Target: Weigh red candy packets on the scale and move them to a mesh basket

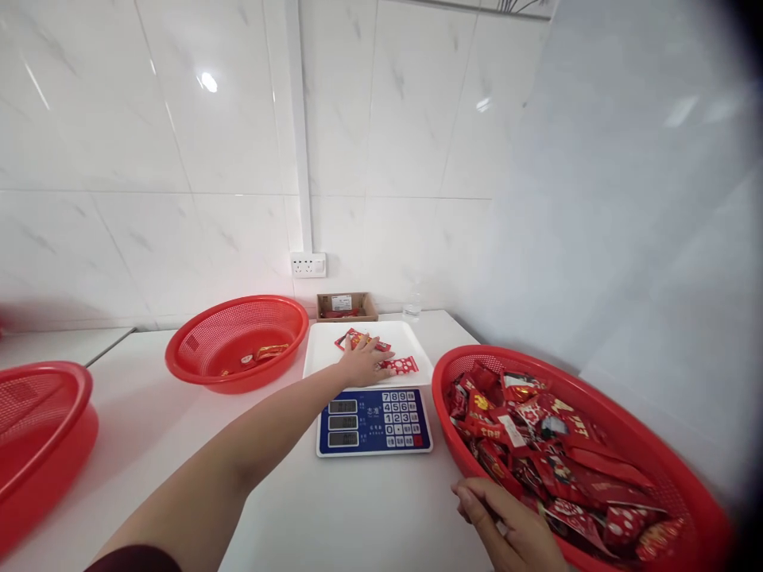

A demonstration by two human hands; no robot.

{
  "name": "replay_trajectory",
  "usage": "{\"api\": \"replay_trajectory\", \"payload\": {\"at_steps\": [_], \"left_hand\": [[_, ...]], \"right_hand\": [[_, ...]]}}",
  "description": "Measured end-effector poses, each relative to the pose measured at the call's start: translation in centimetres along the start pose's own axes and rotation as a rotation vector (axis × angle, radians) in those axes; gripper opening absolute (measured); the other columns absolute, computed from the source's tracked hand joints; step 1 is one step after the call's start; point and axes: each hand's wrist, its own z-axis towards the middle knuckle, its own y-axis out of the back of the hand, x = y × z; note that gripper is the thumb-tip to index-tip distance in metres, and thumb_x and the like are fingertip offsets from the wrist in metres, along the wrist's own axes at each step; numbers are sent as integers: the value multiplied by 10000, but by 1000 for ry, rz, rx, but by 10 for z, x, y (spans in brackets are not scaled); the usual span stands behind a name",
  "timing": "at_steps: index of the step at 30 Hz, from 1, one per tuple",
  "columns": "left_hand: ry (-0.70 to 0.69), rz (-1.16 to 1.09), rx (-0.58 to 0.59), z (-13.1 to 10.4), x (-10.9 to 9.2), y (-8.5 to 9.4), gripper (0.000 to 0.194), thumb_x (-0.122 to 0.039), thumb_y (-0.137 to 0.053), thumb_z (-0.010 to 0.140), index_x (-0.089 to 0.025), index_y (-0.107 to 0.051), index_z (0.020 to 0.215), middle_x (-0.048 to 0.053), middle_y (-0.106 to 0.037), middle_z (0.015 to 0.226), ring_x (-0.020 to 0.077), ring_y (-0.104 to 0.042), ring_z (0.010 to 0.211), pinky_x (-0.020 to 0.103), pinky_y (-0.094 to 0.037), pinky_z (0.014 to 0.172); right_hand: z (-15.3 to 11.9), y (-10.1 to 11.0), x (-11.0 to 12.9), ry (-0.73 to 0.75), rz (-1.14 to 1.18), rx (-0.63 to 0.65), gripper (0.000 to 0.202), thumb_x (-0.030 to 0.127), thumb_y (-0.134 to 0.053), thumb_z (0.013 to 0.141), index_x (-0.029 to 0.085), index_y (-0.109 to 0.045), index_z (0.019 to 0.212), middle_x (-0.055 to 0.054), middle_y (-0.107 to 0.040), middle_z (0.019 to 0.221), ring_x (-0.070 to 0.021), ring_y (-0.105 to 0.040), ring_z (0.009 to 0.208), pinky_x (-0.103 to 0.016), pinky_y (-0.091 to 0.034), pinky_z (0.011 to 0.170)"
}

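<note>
My left hand (pixel 362 364) reaches over the white weighing tray (pixel 322 349) of a digital scale, fingers spread on the small red snack packets (pixel 349 340). Another red packet with white dots (pixel 402 365) lies by its fingertips. In front of the tray is the scale's blue panel (pixel 374 423), with a keypad and three displays. Low in the view, my right hand (pixel 513 524) is closed, thumb against curled fingers, with nothing visible in it. It is beside the near rim of a red plastic basket (pixel 444 397) heaped with red snack packets (pixel 554 445).
Left of the scale stands a red mesh basket (pixel 238 314) with a few packets at its bottom. Another red basket (pixel 48 445) is cut off by the left edge. Behind the tray sit a cardboard box (pixel 346 307) and a clear plastic container (pixel 412 308), near the tiled wall (pixel 226 143).
</note>
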Motion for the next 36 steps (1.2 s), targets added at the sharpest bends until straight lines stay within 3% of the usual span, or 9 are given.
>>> {"api": "replay_trajectory", "payload": {"at_steps": [4,9,13,17,20,25,29,32,36], "left_hand": [[50,5,-44,4,1,-4,529,-609,-328,857,-302,-479,1260,107,-324,1421,354,-162,1331,662,-28,985],[108,7,-146,-9,-8,-5,470,-423,-378,905,-222,-383,1330,135,-331,1411,331,-158,1335,637,-76,1009],[-55,-60,-334,-41,-32,-4,416,-389,-399,912,-234,-419,1297,92,-332,1418,298,-131,1349,570,-88,1060],[-257,-237,-438,-85,-56,-19,363,-352,-435,905,-209,-474,1237,98,-417,1358,281,-195,1336,531,-159,1074],[-285,-372,-449,-118,-65,-44,298,-292,-450,902,-203,-513,1179,105,-496,1279,270,-276,1308,521,-216,1063],[-326,-508,-421,-155,-61,-74,202,-182,-480,877,-195,-574,1055,90,-610,1102,229,-448,1187,418,-343,1015],[-272,-599,-458,-161,-54,-75,180,-145,-469,874,-189,-587,1003,82,-647,984,204,-532,1067,344,-423,927],[-219,-650,-465,-161,-54,-74,166,-152,-463,877,-188,-594,972,80,-652,942,196,-560,1000,316,-449,871],[-196,-665,-415,-162,-58,-76,170,-174,-460,879,-187,-609,959,83,-653,930,193,-582,927,294,-466,810]], "right_hand": [[8,17,-3,82,-158,75,309,471,-441,824,242,-609,701,-2,-642,672,-149,-590,625,-220,-468,591],[44,53,-18,4,-420,104,338,493,-406,818,257,-628,916,-47,-668,990,-218,-611,914,-325,-477,794],[87,75,-39,-67,-595,261,452,469,-397,807,218,-554,1149,-94,-551,1241,-270,-489,1154,-408,-404,938],[122,69,-64,-74,-596,476,681,444,-506,745,210,-334,1360,-107,-366,1412,-271,-380,1260,-401,-331,1009],[137,54,-83,-86,-607,534,841,429,-586,688,165,-226,1401,-147,-298,1442,-277,-345,1282,-382,-318,1014],[153,59,-101,-150,-725,401,521,310,-524,738,197,-450,1242,-127,-631,1119,-279,-595,996,-366,-436,820],[166,82,-97,-128,-729,244,206,318,-488,745,231,-603,892,-60,-690,913,-246,-627,865,-320,-444,735],[172,90,-90,-146,-657,170,186,357,-491,727,228,-603,800,-59,-696,860,-252,-634,823,-331,-454,717],[175,89,-81,-161,-530,55,266,396,-498,702,216,-616,858,-90,-684,992,-268,-622,910,-364,-452,794]]}}
